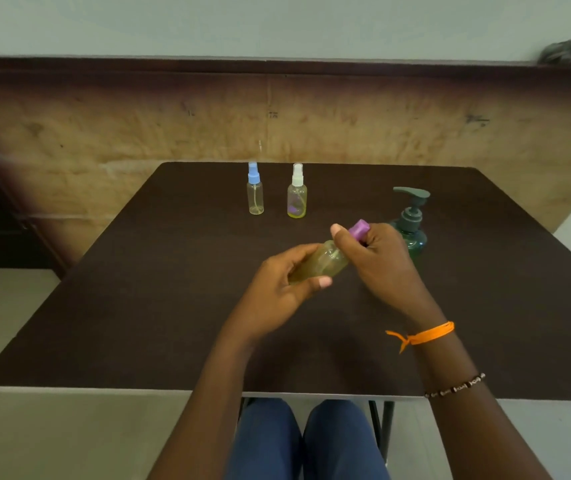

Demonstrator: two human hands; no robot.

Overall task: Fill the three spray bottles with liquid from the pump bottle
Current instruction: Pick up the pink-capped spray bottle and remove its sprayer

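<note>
Item one: a dark brown bench (138,306), on which we log four containers. Item two: a spray bottle with a purple cap (322,263), held tilted above the bench between both hands; our left hand (277,289) wraps its yellowish body, hiding the base, while our right hand (377,258) curls round the purple top, of which only the end shows past the fingers. We cannot tell whether the cap is seated or loosened. Item three: a blue-capped spray bottle (255,192), upright near the far edge, clear, contents hard to make out. Item four: a white-capped spray bottle (297,194), upright just beside it, with a thin yellow layer at the bottom and a purplish patch we cannot identify. Item five: a dark green pump bottle (410,220), upright behind our right hand, its lower left side hidden by the knuckles.
</note>
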